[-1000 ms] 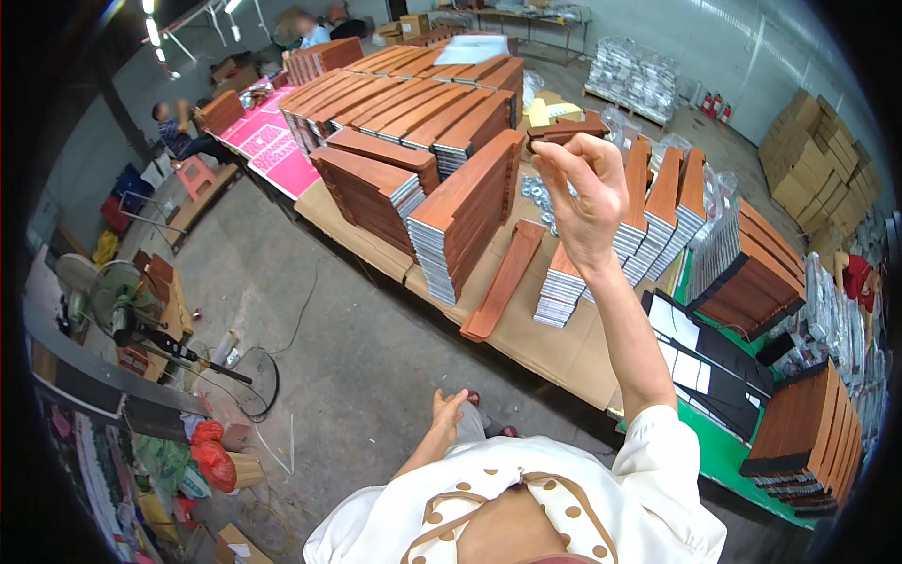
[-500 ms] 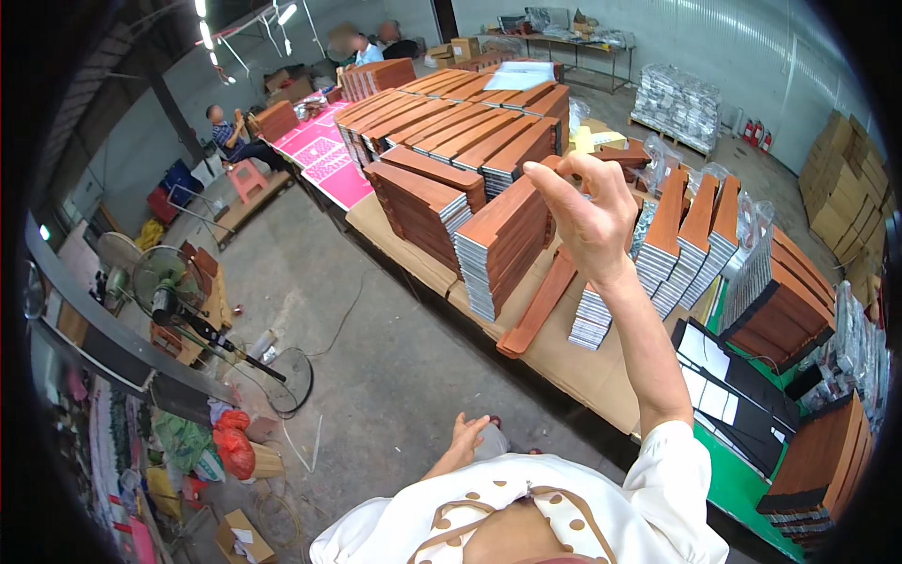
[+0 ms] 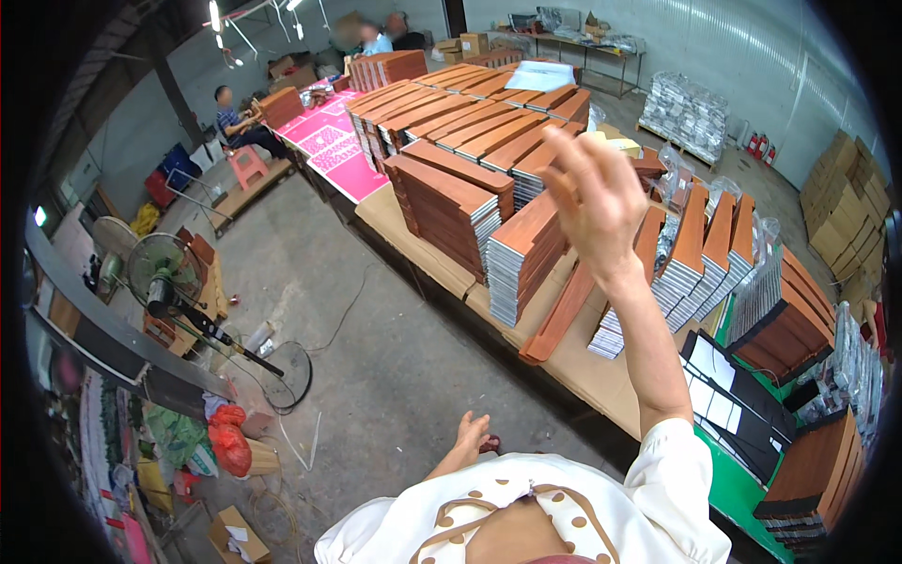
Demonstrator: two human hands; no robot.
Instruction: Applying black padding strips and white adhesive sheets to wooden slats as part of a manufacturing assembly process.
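Observation:
My right hand (image 3: 601, 202) is raised over the long worktable, holding nothing I can see. Its fingers are loosely bent and apart, a little blurred. Behind and beside it stands a stack of reddish-brown wood-grain panels (image 3: 528, 249) with silvery edges. A single long brown panel (image 3: 561, 315) lies flat on the brown cardboard (image 3: 442, 256), below my right wrist. Further stacks of narrow panels (image 3: 695, 254) stand right of my forearm. My left hand (image 3: 472, 432) hangs low by my body above the floor, fingers stretched out, touching nothing.
Rows of panel stacks (image 3: 451, 108) fill the table's far part, beside a pink printed sheet (image 3: 329, 155). Black folders with white papers (image 3: 714, 376) lie at right on a green surface (image 3: 728, 470). A standing fan (image 3: 169, 282) is at left. Two people sit far back.
My right hand has loosened from a curled, near-pinched shape, its fingers now more extended. The view has shifted slightly, so the table appears further right. My left hand still hangs low.

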